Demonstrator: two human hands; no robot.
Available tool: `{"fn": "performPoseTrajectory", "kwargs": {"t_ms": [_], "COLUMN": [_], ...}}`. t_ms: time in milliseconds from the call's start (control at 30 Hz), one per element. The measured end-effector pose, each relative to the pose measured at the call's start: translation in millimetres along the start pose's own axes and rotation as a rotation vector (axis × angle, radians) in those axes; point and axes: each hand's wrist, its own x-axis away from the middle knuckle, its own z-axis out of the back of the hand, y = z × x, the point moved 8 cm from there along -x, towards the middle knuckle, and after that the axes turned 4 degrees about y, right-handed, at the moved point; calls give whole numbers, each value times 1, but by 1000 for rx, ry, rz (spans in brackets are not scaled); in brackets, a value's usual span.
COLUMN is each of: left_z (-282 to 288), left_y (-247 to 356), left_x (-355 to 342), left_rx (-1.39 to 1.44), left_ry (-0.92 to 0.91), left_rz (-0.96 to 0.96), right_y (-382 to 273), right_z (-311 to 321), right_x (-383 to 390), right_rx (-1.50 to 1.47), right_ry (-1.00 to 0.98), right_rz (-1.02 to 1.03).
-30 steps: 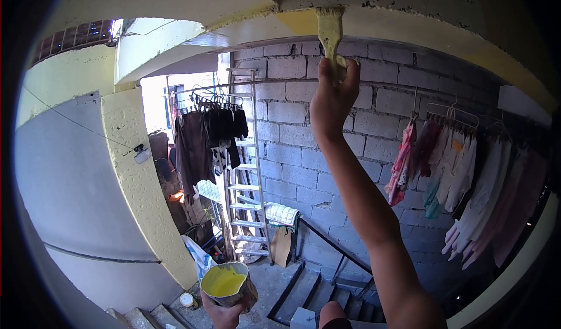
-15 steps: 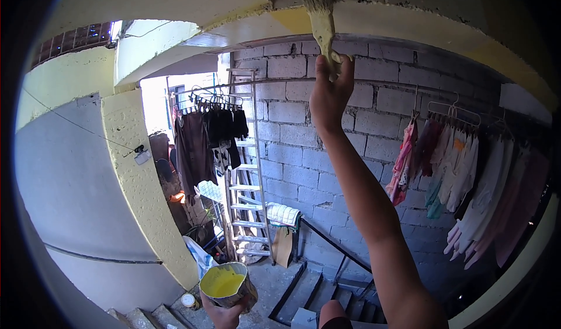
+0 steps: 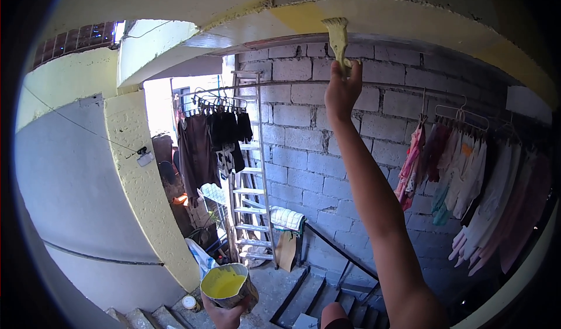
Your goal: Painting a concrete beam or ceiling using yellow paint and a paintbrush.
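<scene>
My right hand (image 3: 343,89) is raised overhead, fingers wrapped round the handle of a paint-smeared paintbrush (image 3: 337,39). The brush points up, its bristles at the underside of a concrete beam (image 3: 385,20); whether they touch it I cannot tell. A brighter yellow patch (image 3: 296,16) shows on the beam just left of the bristles. Low down, my left hand (image 3: 225,312) grips a paint-stained bucket (image 3: 248,300) from below and the side. Bright yellow paint (image 3: 227,284) lies inside it. Most of the left fingers are hidden behind the bucket.
Hanging clothes are on the left (image 3: 196,147) and right (image 3: 467,159). A metal ladder (image 3: 252,211) stands by the block wall (image 3: 304,136). Stairs (image 3: 292,300) with a dark handrail (image 3: 339,248) descend below; more steps (image 3: 143,318) and a small can (image 3: 189,302) are lower left.
The brush and my right hand have moved down and slightly right, and the bristles have shifted from the beam's lower edge onto its underside. The bucket has stayed nearly in place.
</scene>
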Motion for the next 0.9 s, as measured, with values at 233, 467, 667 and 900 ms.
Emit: {"fn": "performPoseTrajectory", "kwargs": {"t_ms": [233, 467, 667, 900], "left_z": [7, 2, 0, 20], "left_y": [-26, -25, -18, -9], "left_x": [-8, -8, -3, 7], "left_rx": [-72, 64, 237, -119], "left_ry": [-7, -17, -46, -27], "left_rz": [-87, -86, -41, -41], "right_y": [31, 46, 16, -55], "right_z": [-7, -6, -7, -7], "right_x": [-1, 4, 7, 20], "right_rx": [49, 158, 95, 3], "right_ry": [26, -14, -23, -61], "right_rz": [-116, -210, -204, -50]}}
